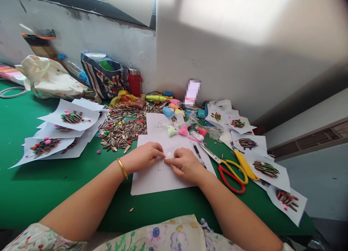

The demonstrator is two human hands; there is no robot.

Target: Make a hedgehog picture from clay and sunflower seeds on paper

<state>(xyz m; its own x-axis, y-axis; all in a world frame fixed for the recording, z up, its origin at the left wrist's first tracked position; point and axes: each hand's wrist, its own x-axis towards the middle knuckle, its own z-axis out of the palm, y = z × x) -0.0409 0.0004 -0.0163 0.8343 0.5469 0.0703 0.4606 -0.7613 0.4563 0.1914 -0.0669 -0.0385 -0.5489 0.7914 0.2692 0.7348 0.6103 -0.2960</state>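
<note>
Both hands rest on a white sheet of paper (146, 180) that carries a faint pencil drawing. My left hand (145, 157), with a gold bangle at the wrist, is closed, its fingertips meeting the paper near the drawing. From the other side my right hand (186, 164) comes in with its fingers bent together and its fingertips close to those of the left. A small white piece (170, 154) shows between them; its kind is unclear, and what the fingers pinch is hidden. Beside my right hand lies a black pen (198, 152). Scissors (231, 171) with red and yellow handles lie further right.
Sunflower seeds (122, 129) are heaped behind my left hand. Soft clay lumps, including a pink one (183, 130), lie beyond the paper. Seed-decorated sheets (81, 120) are stacked left; more sheets (277, 182) line the right edge. A yellow cutter (246, 166) lies near the scissors.
</note>
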